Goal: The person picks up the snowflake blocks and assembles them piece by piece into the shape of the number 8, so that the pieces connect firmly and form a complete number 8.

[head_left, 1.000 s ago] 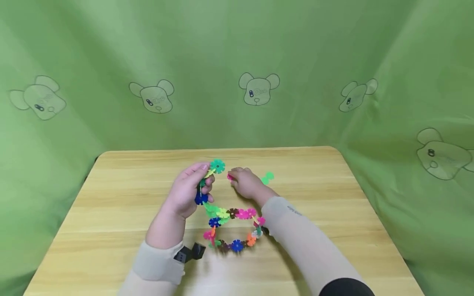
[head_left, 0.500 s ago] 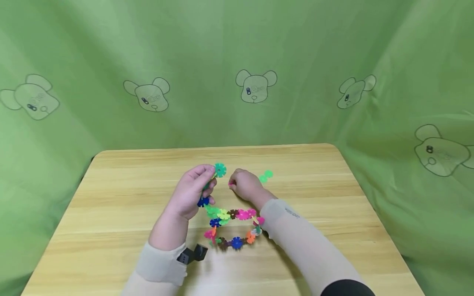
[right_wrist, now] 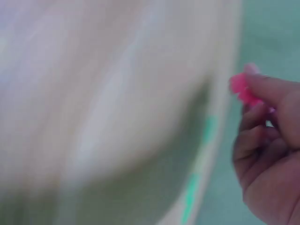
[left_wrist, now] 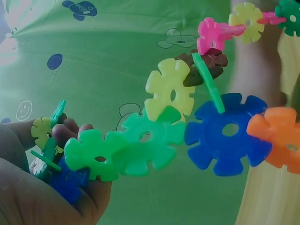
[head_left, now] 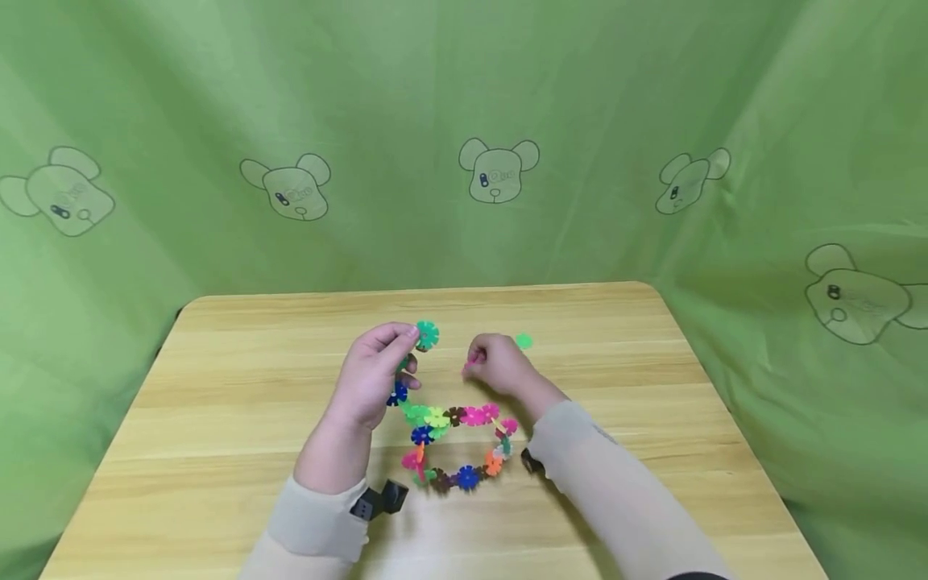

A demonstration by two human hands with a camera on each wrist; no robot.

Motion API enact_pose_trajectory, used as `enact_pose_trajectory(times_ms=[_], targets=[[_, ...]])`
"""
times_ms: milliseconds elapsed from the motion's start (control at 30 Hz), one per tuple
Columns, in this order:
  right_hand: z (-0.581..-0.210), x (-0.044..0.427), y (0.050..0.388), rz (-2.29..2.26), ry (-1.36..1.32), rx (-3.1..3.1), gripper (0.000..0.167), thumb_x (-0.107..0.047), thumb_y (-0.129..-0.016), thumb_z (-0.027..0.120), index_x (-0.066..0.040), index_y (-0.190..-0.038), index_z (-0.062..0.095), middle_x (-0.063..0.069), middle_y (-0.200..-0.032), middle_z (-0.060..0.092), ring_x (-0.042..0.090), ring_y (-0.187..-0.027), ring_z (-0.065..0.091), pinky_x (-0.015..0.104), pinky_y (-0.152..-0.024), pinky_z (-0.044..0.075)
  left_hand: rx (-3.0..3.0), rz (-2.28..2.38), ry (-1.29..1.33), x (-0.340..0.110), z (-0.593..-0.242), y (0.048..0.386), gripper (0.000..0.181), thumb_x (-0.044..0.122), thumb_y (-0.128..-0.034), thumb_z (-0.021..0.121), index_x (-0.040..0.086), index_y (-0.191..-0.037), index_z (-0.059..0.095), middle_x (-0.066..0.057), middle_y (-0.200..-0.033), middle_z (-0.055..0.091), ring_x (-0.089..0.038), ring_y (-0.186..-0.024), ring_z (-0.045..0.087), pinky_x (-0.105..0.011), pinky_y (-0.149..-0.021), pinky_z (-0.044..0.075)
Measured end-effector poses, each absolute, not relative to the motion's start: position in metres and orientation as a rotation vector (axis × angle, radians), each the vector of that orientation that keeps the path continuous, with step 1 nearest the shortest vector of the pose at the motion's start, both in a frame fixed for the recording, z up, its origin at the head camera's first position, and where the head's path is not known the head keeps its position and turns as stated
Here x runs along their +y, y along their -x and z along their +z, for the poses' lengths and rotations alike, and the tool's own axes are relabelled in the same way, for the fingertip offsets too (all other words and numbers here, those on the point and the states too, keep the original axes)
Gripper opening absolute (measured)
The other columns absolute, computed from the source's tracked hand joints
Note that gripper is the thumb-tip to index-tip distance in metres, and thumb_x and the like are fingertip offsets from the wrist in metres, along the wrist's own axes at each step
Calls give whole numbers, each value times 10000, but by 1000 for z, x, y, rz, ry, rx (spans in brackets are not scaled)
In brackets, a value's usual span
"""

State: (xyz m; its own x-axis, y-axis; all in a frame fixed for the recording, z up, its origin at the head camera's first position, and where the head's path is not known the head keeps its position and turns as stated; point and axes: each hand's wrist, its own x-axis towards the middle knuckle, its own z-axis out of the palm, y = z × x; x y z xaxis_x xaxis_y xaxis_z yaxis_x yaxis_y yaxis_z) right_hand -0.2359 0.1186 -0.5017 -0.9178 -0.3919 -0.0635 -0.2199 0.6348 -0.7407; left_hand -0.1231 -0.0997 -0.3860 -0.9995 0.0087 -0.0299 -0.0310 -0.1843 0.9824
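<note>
My left hand (head_left: 371, 372) grips the upper end of a chain of plastic snowflake discs, with a teal disc (head_left: 428, 334) standing out past the thumb and forefinger. From that hand the chain runs down into a closed loop of coloured discs, among them a blue disc (head_left: 467, 478) at the near side. In the left wrist view, light green discs (left_wrist: 96, 152) lead out of the palm toward a yellow disc (left_wrist: 169, 89) and a blue one. Pinched between thumb and fingers of my right hand (head_left: 502, 364) is a pink snowflake disc (right_wrist: 240, 86). The two hands are apart.
Loose light green discs (head_left: 524, 341) lie on the wooden table (head_left: 616, 362) just beyond the right hand, partly covered by it. Green cloth (head_left: 391, 225) with bear-head drawings hangs behind and beside the table. Black wrist cameras (head_left: 380, 499) are strapped at the cuffs.
My right hand has drawn to the right and slightly nearer with the pink disc, now covering one green disc. The left hand, still holding the chain, has shifted slightly right.
</note>
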Motion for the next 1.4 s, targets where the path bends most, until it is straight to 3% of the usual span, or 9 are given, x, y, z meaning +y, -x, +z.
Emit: enact_pose_trajectory(times_ms=[67,133,300,533,833,1133,1233,1300,1400], targets=[[-482,119,224,-1497,448,2567,84,-12,-923,789,-10,-963,715,85,-892,720,153,-771,651,298,-730,607,2009,2394,31,-99,-386,122,177,89,-1083,570,18,-984,699,-17,-887,659,-113,-689,533,-263,-599,564],[-457,116,209,-1847,470,2458,121,77,-917,751,68,-1036,728,173,-951,749,148,-789,699,311,-742,634,2021,2394,34,-98,-385,122,180,82,-1085,560,20,-998,705,-14,-884,696,-111,-674,532,-261,-598,560],[-406,107,173,-2240,889,2317,133,198,-887,714,147,-1009,728,278,-976,741,132,-849,745,313,-769,641,2045,2421,34,-96,-382,121,180,80,-1089,559,22,-1019,715,-5,-878,702,-106,-653,534,-249,-584,555],[-388,101,159,-2215,1214,2505,159,211,-856,749,71,-928,763,189,-933,762,157,-878,733,271,-784,626,2025,2450,16,-91,-379,120,180,47,-1078,568,46,-975,716,13,-841,704,-96,-616,528,-231,-552,545],[-385,102,160,-1936,1688,2780,156,171,-819,793,35,-890,767,151,-889,765,297,-794,759,290,-789,629,2068,2443,5,-87,-378,120,202,59,-1066,601,44,-893,703,6,-807,700,-102,-601,510,-225,-544,508],[-387,97,161,-1817,1933,2853,52,72,-922,737,30,-895,750,152,-852,755,288,-726,743,307,-706,634,2120,2415,17,-85,-378,119,234,60,-1061,603,40,-843,686,16,-693,633,-109,-556,465,-217,-501,403],[-383,105,171,-1801,1779,2750,107,92,-852,802,42,-938,760,160,-899,768,291,-781,749,307,-753,634,2113,2394,15,-88,-377,121,221,72,-1077,578,49,-874,661,18,-756,650,-107,-585,480,-219,-529,452],[-384,119,186,-1839,1470,2691,169,93,-835,820,55,-988,759,173,-946,769,283,-825,746,287,-785,626,2111,2388,19,-91,-377,121,206,80,-1088,560,49,-903,644,12,-809,658,-109,-613,497,-226,-554,494],[-402,145,215,-1774,858,2771,174,-17,-915,811,40,-1072,762,164,-998,763,237,-859,705,247,-785,596,2121,2396,32,-96,-375,121,158,66,-1089,547,19,-963,632,-1,-843,656,-111,-644,518,-240,-576,537]])
